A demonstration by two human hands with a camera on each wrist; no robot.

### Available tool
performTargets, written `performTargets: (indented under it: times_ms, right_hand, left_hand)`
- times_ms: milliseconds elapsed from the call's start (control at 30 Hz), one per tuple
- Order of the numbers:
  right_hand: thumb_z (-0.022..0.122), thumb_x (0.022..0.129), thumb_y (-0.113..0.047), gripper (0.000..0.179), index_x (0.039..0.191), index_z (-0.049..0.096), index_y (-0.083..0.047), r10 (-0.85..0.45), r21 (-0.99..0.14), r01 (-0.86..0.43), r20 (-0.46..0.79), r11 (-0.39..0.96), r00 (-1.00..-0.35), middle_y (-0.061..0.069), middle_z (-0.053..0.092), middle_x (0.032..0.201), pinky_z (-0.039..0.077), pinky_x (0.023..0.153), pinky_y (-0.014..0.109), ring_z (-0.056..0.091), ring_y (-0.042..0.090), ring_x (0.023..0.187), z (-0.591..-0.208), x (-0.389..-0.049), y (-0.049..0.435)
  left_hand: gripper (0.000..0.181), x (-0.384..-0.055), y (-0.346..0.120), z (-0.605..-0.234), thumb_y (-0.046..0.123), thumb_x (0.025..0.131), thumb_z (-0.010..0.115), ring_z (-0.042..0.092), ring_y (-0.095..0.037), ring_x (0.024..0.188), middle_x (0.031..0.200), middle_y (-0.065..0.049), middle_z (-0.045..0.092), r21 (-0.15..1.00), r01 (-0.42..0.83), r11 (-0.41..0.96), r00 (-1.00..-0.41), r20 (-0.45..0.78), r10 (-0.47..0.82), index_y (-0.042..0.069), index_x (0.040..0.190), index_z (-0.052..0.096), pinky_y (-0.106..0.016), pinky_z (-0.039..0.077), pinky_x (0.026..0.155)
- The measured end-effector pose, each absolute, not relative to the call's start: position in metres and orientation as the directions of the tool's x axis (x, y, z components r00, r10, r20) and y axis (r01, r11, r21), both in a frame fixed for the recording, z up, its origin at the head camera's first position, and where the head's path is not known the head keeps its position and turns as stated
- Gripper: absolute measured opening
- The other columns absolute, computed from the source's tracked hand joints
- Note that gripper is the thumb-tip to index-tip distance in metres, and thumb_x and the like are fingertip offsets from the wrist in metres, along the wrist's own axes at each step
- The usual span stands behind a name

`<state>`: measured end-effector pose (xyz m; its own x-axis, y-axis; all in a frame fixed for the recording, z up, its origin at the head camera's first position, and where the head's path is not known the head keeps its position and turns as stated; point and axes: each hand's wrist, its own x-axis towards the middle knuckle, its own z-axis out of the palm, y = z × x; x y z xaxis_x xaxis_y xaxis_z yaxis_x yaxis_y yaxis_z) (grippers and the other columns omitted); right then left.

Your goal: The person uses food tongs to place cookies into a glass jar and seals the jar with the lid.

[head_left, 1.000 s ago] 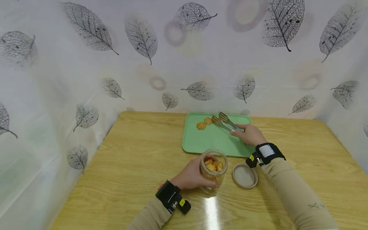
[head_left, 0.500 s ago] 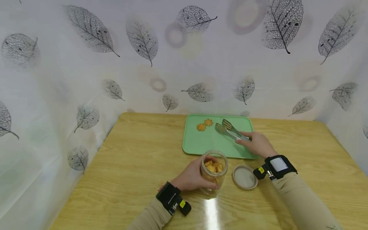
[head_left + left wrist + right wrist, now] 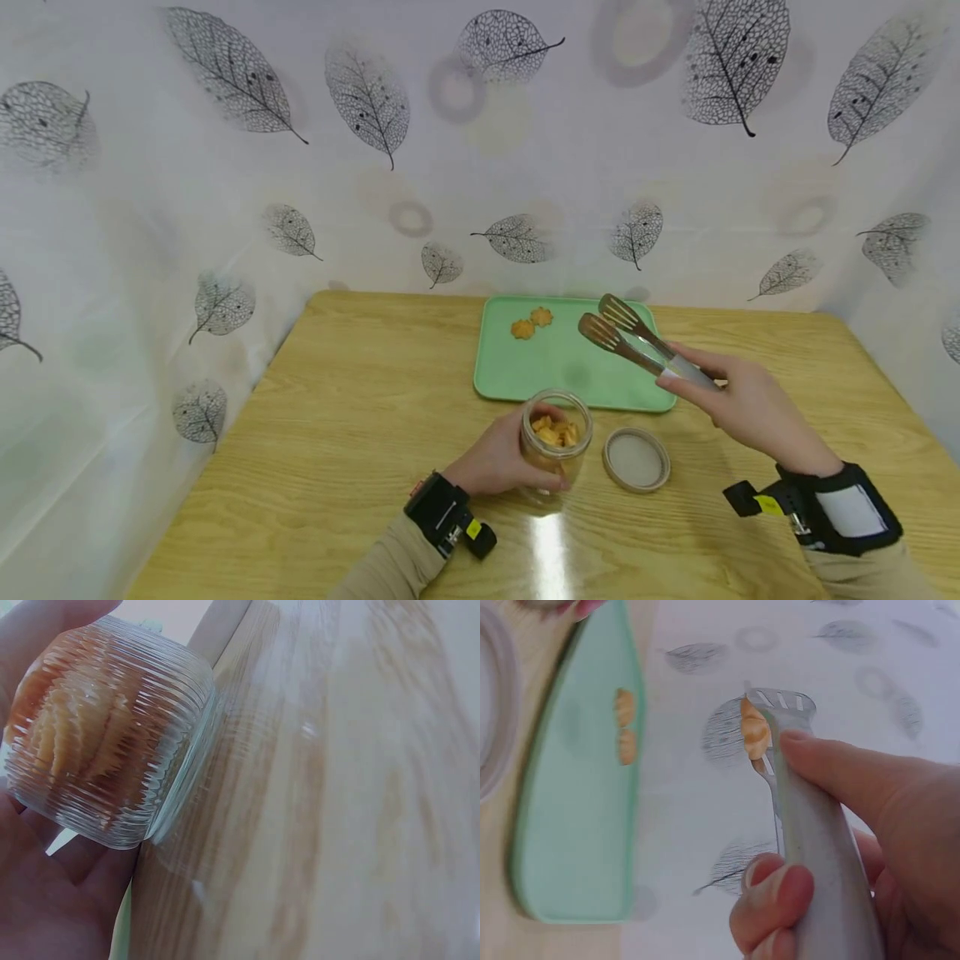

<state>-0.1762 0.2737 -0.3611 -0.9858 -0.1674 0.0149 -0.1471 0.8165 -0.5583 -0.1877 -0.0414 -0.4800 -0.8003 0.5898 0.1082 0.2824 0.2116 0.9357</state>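
Observation:
My left hand (image 3: 502,454) grips a clear ribbed glass jar (image 3: 112,727) from its left side, thumb on the near side. Stacked cookies (image 3: 555,432) fill part of the jar, whose mouth is uncovered. In my right hand (image 3: 750,404) is a pair of tongs (image 3: 637,350) with slotted ends, raised above the right part of a green tray (image 3: 525,371). Between the tongs' ends, the right wrist view shows one cookie (image 3: 754,729). Two flower-shaped cookies (image 3: 522,328) lie side by side near the tray's back left.
A round lid (image 3: 637,460) lies on the wooden table (image 3: 360,400) just right of the jar, inner side up. Behind the table's back edge hangs a leaf-patterned curtain (image 3: 525,175), which also runs down both sides.
My right hand has lifted the tongs off the tray and drawn them right and toward me. The left hand and the jar stay put, as do the two cookies on the tray.

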Motion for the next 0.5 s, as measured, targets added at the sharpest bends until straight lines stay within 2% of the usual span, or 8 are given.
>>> performTargets:
  times_ms: [100, 200, 333, 400, 500]
  right_hand:
    - [0.062, 0.097, -0.049, 0.069, 0.156, 0.048, -0.016, -0.172, -0.566, -0.167, 0.046, 0.807, -0.984, 0.013, 0.067, 0.089, 0.042, 0.043, 0.030, 0.050, 0.015, 0.048, -0.345, -0.161, 0.274]
    - [0.066, 0.096, -0.043, 0.065, 0.154, 0.051, -0.018, -0.188, -0.570, -0.201, 0.082, 0.797, -0.979, 0.019, 0.069, 0.113, 0.043, 0.042, 0.029, 0.049, 0.013, 0.049, -0.335, -0.147, 0.273]
    - [0.071, 0.094, -0.039, 0.061, 0.150, 0.057, -0.020, -0.216, -0.544, -0.253, 0.132, 0.800, -0.967, 0.023, 0.071, 0.119, 0.040, 0.042, 0.027, 0.051, 0.009, 0.055, -0.328, -0.135, 0.269]
    - [0.073, 0.092, -0.037, 0.059, 0.148, 0.059, -0.022, -0.231, -0.530, -0.281, 0.160, 0.800, -0.960, 0.022, 0.071, 0.126, 0.038, 0.043, 0.026, 0.050, 0.007, 0.058, -0.327, -0.129, 0.265]
    - [0.074, 0.091, -0.037, 0.057, 0.146, 0.061, -0.026, -0.249, -0.527, -0.301, 0.170, 0.795, -0.953, 0.017, 0.073, 0.125, 0.036, 0.044, 0.025, 0.046, 0.005, 0.055, -0.326, -0.121, 0.259]
  left_hand:
    - [0.076, -0.188, -0.041, -0.480, 0.028, 0.069, 0.094, 0.056, -0.010, 0.124, 0.130, 0.005, 0.062, 0.935, 0.282, 0.215, -0.801, 0.106, 0.589, 0.017, 0.135, 0.058, -0.036, 0.045, 0.112]
    - [0.076, -0.188, -0.041, -0.480, 0.028, 0.069, 0.094, 0.057, -0.010, 0.123, 0.130, 0.004, 0.063, 0.933, 0.294, 0.209, -0.800, 0.120, 0.588, 0.017, 0.134, 0.058, -0.036, 0.045, 0.112]
    - [0.075, -0.189, -0.041, -0.480, 0.027, 0.068, 0.095, 0.058, -0.011, 0.122, 0.129, 0.002, 0.064, 0.933, 0.302, 0.196, -0.797, 0.134, 0.589, 0.016, 0.133, 0.058, -0.036, 0.046, 0.111]
    - [0.075, -0.189, -0.041, -0.480, 0.027, 0.068, 0.095, 0.058, -0.011, 0.122, 0.129, 0.002, 0.064, 0.934, 0.300, 0.193, -0.796, 0.134, 0.590, 0.016, 0.133, 0.059, -0.036, 0.046, 0.111]
    - [0.076, -0.189, -0.041, -0.481, 0.027, 0.068, 0.095, 0.058, -0.011, 0.122, 0.129, 0.003, 0.064, 0.936, 0.291, 0.200, -0.798, 0.122, 0.589, 0.015, 0.134, 0.059, -0.036, 0.046, 0.111]
